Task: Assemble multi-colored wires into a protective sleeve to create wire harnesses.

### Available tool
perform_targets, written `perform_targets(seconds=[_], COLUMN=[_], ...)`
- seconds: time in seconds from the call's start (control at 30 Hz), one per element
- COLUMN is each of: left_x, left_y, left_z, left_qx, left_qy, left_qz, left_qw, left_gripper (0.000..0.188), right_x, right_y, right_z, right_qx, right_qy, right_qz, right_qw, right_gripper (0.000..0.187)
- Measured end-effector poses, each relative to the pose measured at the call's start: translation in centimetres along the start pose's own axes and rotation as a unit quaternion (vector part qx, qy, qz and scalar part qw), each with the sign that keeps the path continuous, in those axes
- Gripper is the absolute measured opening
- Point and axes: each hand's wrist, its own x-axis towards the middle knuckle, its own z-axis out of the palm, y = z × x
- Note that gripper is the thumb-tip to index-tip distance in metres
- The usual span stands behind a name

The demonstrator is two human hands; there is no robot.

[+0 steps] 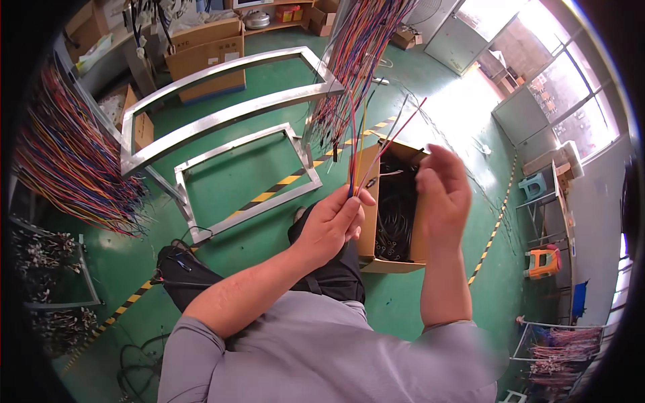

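My left hand [334,221] is closed round a small bundle of thin coloured wires [355,164]. Red, yellow, blue and dark strands fan upward from the fist, and one pale wire end bends to the right. My right hand [445,191] is raised to the right of the bundle, apart from it. Its fingers are loosely curled and slightly blurred, with a gap between thumb and fingers and nothing seen in them. Below and between my hands stands an open cardboard box [366,232] filled with black cables [396,225] that have ring-like ends.
A metal frame rack [232,121] stands ahead on the left. Thick bunches of coloured wires hang at far left [74,161] and top centre [366,47]. Yellow-black tape [269,193] crosses the green floor. An orange stool [543,262] and a blue stool [532,187] are at right.
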Motion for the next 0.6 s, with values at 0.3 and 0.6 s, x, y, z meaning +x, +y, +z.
perform_targets(seconds=[0.3, 0.6], left_x=[-1.1, -2.0], left_y=[-0.8, -0.5], left_z=[0.0, 0.4], left_qx=[0.053, 0.119], left_qy=[0.028, 0.004], left_qz=[-0.010, -0.033], left_qw=[0.998, 0.992], left_gripper=[0.027, 0.027], right_x=[1.2, 3.1], right_y=[0.9, 0.1], right_z=[2.1, 1.8], right_qx=[0.186, 0.267], right_qy=[-0.090, -0.165], right_qz=[0.077, 0.157], right_qw=[0.975, 0.936], right_gripper=[0.027, 0.021])
